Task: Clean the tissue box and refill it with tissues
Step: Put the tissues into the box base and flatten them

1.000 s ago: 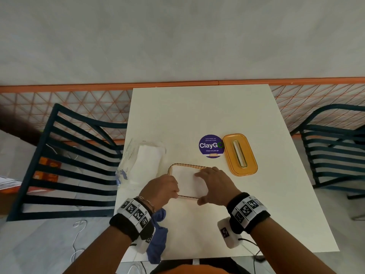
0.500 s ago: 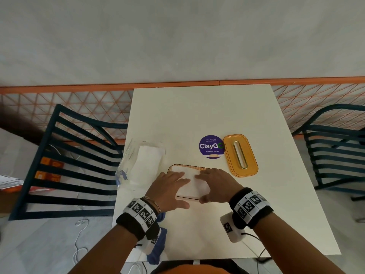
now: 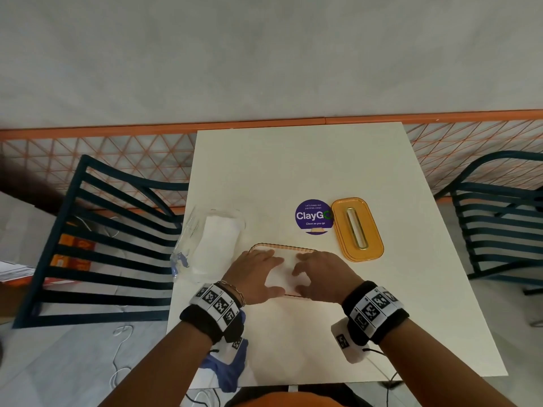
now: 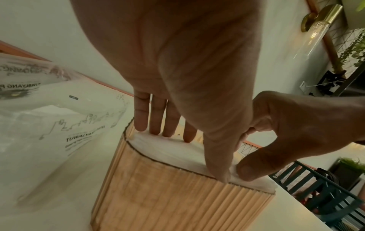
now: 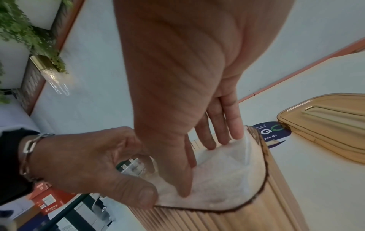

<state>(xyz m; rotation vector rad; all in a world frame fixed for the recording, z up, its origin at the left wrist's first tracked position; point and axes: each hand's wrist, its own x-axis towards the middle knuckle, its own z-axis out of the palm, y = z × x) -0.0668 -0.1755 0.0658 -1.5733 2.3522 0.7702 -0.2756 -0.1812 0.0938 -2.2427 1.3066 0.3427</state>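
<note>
On the white table (image 3: 293, 160), left to right: a clear plastic tissue pack (image 3: 210, 243) near the left edge, partly full, just beside the tissue box (image 4: 177, 200). Box is ribbed tan, lid off, standing upright at the near-centre of the table. Tissues (image 5: 219, 176) fill it to the rim. Left hand (image 3: 255, 276) flat on the stack, fingers straight, thumb pressing the near edge, gripping nothing. Right hand (image 3: 320, 274) likewise, fingers extended and pressing down at the box's right end. Purple round sticker (image 3: 313, 216) sits behind the box; amber slotted lid (image 3: 357, 229) lies flat just right of it, overlapping the sticker's edge.
</note>
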